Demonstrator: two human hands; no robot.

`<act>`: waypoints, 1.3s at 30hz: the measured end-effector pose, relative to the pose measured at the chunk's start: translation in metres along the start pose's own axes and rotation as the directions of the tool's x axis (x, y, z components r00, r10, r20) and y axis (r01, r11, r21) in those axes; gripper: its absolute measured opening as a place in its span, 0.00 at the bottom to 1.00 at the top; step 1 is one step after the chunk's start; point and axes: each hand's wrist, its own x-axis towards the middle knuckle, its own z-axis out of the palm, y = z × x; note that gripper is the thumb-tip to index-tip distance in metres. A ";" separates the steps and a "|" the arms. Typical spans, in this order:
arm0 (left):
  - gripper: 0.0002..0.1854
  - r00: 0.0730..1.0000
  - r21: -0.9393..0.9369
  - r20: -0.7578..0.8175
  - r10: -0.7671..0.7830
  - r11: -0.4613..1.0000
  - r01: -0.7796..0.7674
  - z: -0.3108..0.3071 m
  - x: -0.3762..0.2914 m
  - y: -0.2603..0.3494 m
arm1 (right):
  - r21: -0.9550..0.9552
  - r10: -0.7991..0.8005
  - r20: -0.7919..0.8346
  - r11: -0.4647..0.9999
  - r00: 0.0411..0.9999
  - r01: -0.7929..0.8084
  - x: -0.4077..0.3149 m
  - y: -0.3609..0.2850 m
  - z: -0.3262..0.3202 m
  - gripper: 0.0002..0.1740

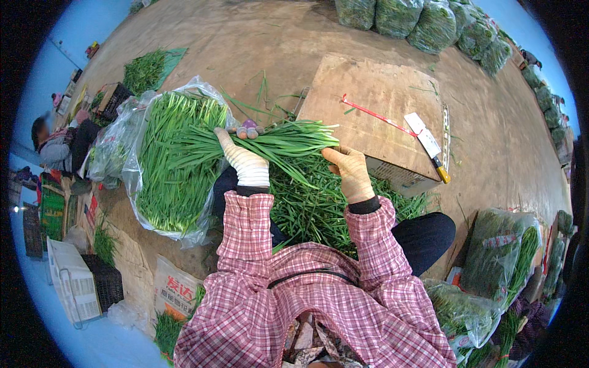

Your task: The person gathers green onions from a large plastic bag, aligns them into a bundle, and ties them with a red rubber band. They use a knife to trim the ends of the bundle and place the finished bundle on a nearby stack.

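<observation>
My left hand, in a striped knit glove with grey fingertips, is closed around a bunch of long green leafy stalks, probably garlic chives. My right hand, in a tan glove, has its thumb and forefinger at the pale cut ends of the bunch; whether it pinches any stalk is hard to tell. Beneath both hands a loose heap of green stalks lies between my knees. To the left, a clear plastic bag is packed with the same stalks. A cleaver and a red strap lie on a wooden board.
Filled plastic bags line the far side. More bagged greens lie at the lower right. A seated person is at the left. A white crate and a printed flour sack are at the lower left.
</observation>
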 end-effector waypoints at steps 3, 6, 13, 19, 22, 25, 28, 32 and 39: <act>0.23 0.999 0.026 0.017 0.034 0.999 -0.035 -0.003 0.004 0.002 | 0.213 -0.069 -0.082 0.973 0.994 0.085 0.006 0.008 -0.002 0.18; 0.24 0.993 0.003 -0.119 0.015 1.000 -0.015 -0.005 0.010 0.010 | 0.466 -0.139 -0.200 0.858 0.970 0.219 -0.008 0.001 -0.016 0.15; 0.24 0.997 0.041 -0.061 0.055 0.998 -0.052 -0.007 0.013 0.000 | -0.353 -0.703 -0.057 0.679 0.709 0.644 -0.038 -0.014 0.002 0.10; 0.25 0.997 0.031 -0.007 0.071 0.997 -0.071 -0.007 0.007 -0.009 | -0.276 -0.444 -0.126 0.875 0.887 0.399 -0.015 0.000 0.024 0.11; 0.24 0.996 0.046 0.023 0.083 0.995 -0.084 -0.008 0.004 -0.009 | 0.076 -0.131 -0.006 0.988 0.991 0.131 -0.011 -0.002 0.019 0.12; 0.24 0.996 0.029 0.076 0.054 0.998 -0.056 -0.009 0.000 -0.012 | 0.236 0.056 0.054 0.969 0.997 -0.067 -0.007 -0.003 0.016 0.11; 0.23 0.995 0.022 0.091 0.037 0.999 -0.039 -0.008 -0.003 -0.013 | 0.186 0.123 -0.004 0.975 0.992 -0.120 -0.002 0.006 0.020 0.13; 0.24 0.998 0.010 0.066 0.015 1.000 -0.015 -0.008 -0.003 -0.013 | 0.305 0.146 -0.073 0.945 0.987 -0.118 0.005 0.029 0.026 0.15; 0.23 0.985 0.040 -0.137 0.103 0.994 -0.099 -0.013 0.019 0.022 | 0.324 -0.009 -0.292 0.940 0.957 0.108 0.010 0.039 -0.036 0.10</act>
